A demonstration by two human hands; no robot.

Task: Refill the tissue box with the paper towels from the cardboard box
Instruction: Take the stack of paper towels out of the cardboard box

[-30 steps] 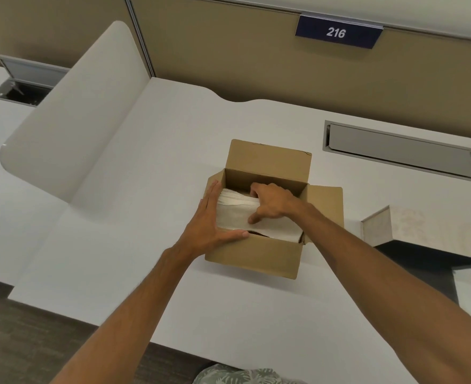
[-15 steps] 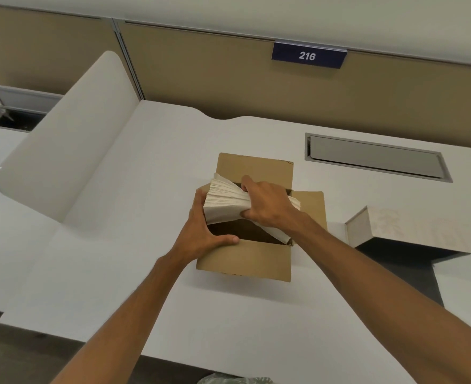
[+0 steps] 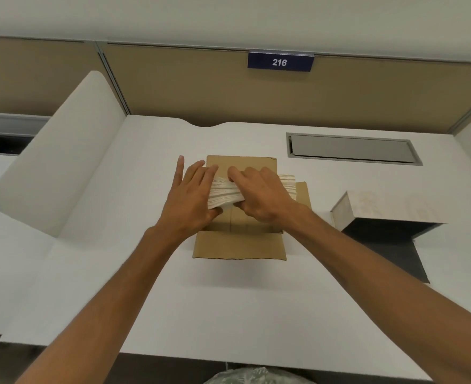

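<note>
An open brown cardboard box [image 3: 239,245] sits mid-desk with its flaps spread. Above its opening I hold a thick stack of white paper towels [image 3: 223,191]. My right hand [image 3: 262,195] grips the stack from above, fingers over the top and thumb underneath. My left hand [image 3: 192,198] presses against the stack's left end, thumb under it and fingers spread upward. The tissue box [image 3: 381,209], pale with a faint pattern, lies on its side to the right of the cardboard box, its dark open bottom facing me.
The white desk [image 3: 173,300] ends at a tan partition [image 3: 187,87] carrying a blue "216" sign [image 3: 280,62]. A curved white divider [image 3: 51,162] stands at left. A grey cable hatch [image 3: 350,148] is set into the desk at back right.
The stack of paper towels has come up out of the cardboard box. My left hand left the box's near wall and now rests against the stack's left end.
</note>
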